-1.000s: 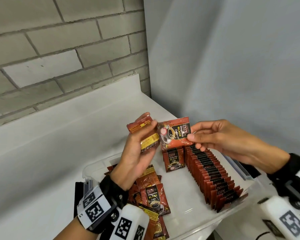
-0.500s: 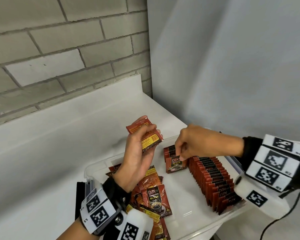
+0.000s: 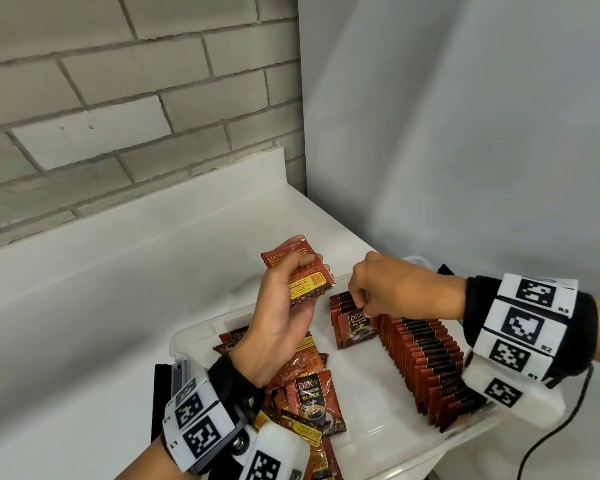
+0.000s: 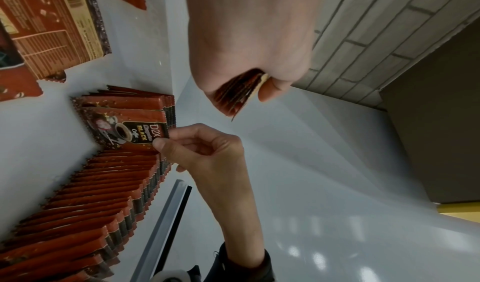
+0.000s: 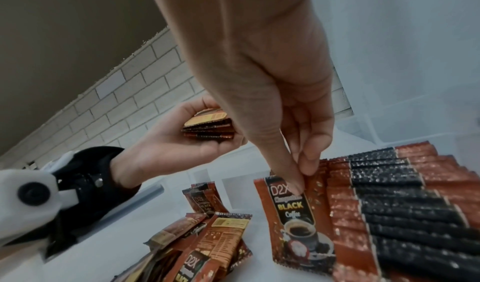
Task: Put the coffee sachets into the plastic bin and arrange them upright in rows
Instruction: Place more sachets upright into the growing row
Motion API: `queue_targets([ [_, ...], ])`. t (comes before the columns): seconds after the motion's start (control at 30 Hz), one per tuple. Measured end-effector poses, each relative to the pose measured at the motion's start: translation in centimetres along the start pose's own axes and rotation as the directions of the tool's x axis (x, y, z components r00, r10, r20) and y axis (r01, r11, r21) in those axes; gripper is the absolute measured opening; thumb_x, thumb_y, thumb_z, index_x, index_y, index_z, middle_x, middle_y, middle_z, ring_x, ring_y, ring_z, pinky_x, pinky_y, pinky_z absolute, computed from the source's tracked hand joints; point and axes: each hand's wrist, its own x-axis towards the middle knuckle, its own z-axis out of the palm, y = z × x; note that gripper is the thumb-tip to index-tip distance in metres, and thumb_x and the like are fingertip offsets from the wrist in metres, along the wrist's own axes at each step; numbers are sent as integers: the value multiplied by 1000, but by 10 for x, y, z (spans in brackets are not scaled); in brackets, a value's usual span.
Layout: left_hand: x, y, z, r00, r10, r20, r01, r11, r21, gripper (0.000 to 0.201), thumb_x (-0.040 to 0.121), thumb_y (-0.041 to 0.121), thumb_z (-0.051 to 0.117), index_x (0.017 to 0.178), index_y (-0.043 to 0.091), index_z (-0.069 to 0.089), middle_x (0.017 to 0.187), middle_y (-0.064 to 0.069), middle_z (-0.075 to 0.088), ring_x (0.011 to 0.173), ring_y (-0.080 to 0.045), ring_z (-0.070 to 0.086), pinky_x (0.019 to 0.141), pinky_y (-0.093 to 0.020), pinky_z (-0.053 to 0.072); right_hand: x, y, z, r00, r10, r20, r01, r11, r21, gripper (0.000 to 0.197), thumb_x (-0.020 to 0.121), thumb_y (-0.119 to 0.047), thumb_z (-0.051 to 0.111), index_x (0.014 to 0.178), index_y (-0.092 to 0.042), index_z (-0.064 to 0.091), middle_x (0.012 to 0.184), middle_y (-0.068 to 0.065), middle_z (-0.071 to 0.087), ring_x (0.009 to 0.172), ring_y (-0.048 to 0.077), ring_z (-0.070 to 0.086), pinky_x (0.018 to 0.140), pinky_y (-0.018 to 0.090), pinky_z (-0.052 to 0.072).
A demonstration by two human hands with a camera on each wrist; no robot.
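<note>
The right hand (image 3: 392, 289) pinches the top of a coffee sachet (image 3: 355, 329), standing it upright at the front of a new row in the clear plastic bin (image 3: 201, 332). The left hand (image 3: 284, 313) grips a spare stack of sachets (image 3: 300, 275) ready to feed.

Even soft light; wrist views edge-warped

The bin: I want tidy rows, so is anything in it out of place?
Yes. A loose pile of sachets lies flat and overlapping at the plastic bin's left side, not upright like the long row on the right.
</note>
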Motion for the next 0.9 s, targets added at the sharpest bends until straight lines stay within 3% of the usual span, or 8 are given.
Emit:
queue_targets([
  [0.13, 0, 0, -1, 1000, -5, -3, 5, 1000, -4, 4, 85, 6, 60, 85, 10, 62, 75, -5, 64, 74, -14, 60, 72, -25, 46, 1, -2, 3, 1000, 3, -9, -4, 999, -33, 5, 82, -7, 66, 79, -10, 68, 67, -17, 37, 62, 4, 41, 64, 21, 37],
  [0.33, -2, -1, 1, 1000, -8, 6, 8, 999, -42, 5, 86, 4, 56, 86, 8, 59, 71, -6, 63, 76, -17, 60, 71, -27, 49, -1, -1, 5, 1000, 13, -25, -13, 1000, -7, 6, 84, -8, 66, 79, -8, 69, 64, -17, 39, 58, 0, 39, 58, 16, 34],
  [0.53, -3, -2, 0, 998, -11, 55, 11, 1000, -2, 12, 85, 3, 54, 93, 8, 61, 77, -9, 61, 75, -17, 60, 75, -29, 50, 2, 7, 10, 1000, -2, -21, 3, 997, 72, 6, 82, -10, 71, 78, -6, 71, 65, -13, 50, 60, -1, 46, 69, 20, 45],
  [0.67, -2, -3, -1, 993, 22, 114, -27, 999, 44, 27, 85, 2, 54, 103, 15, 68, 85, -6, 66, 77, -15, 62, 73, -27, 49, 2, 9, 9, 1000, 17, 2, -17, 992, 121, 8, 80, -12, 74, 81, -5, 71, 73, 0, 66, 56, 0, 49, 54, 4, 36],
  [0.77, -2, -3, 0, 992, 6, 122, -16, 997, 81, 20, 84, 2, 58, 93, 14, 71, 82, -7, 69, 77, -17, 66, 79, -29, 48, 1, 10, 6, 997, 61, 44, -68, 984, 165, 16, 79, -17, 77, 89, -6, 72, 78, 0, 69, 58, 3, 56, 50, 2, 38],
  [0.83, -2, -3, -1, 991, -12, 133, 0, 996, 94, 12, 82, 2, 61, 85, 11, 68, 77, -8, 69, 75, -18, 66, 76, -28, 49, 0, 13, 2, 993, 94, 70, -107, 968, 228, 20, 78, -21, 78, 92, -8, 71, 81, 3, 71, 54, 7, 61, 50, 4, 42],
  [0.9, -2, -4, -1, 988, -10, 155, -8, 993, 117, 11, 80, 2, 62, 87, 10, 68, 78, -8, 70, 75, -18, 67, 73, -27, 51, -3, 16, -2, 989, 116, 88, -137, 945, 296, 20, 78, -24, 78, 92, -13, 70, 81, 3, 73, 50, 7, 62, 61, 15, 52],
])
